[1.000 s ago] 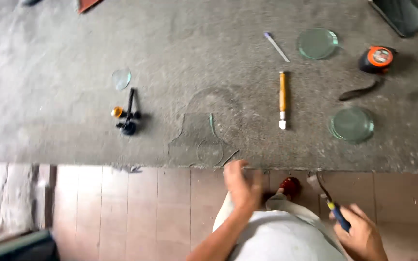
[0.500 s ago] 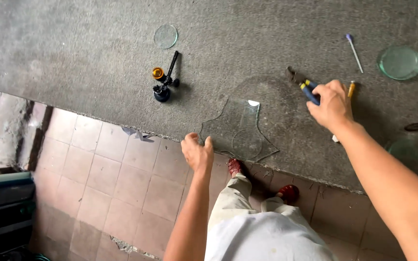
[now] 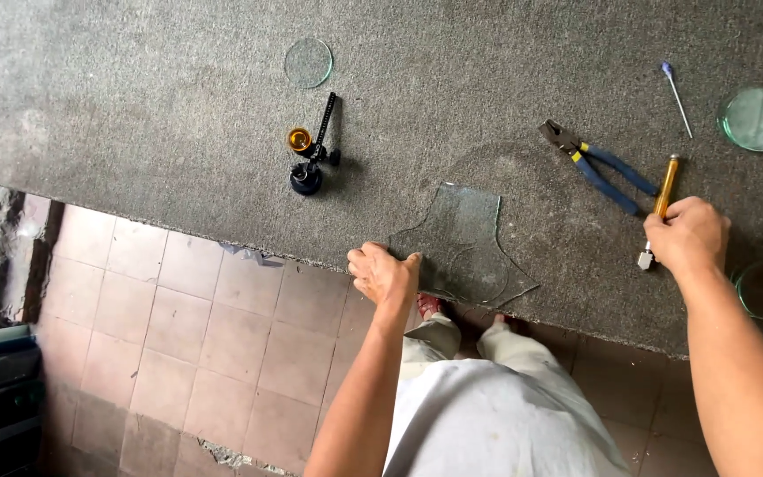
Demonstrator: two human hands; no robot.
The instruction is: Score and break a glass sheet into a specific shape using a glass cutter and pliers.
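Up and left of the left hand (image 3: pixel 384 274), a black compass-like tool (image 3: pixel 313 159) and a small glass disc (image 3: pixel 308 63) lie on the grey desk (image 3: pixel 134 106). The left hand curls loosely, fingertips touching the near-left edge of the clear glass sheet (image 3: pixel 463 243) at the desk's edge. Between the hands lie blue-handled pliers (image 3: pixel 595 165). The right hand (image 3: pixel 687 237) closes around a yellow-handled glass cutter (image 3: pixel 659 208); round glass discs (image 3: pixel 758 118) sit just beyond and beside it.

Pliers (image 3: pixel 600 165) lie between the glass sheet (image 3: pixel 461 243) and glass cutter (image 3: pixel 658 208).
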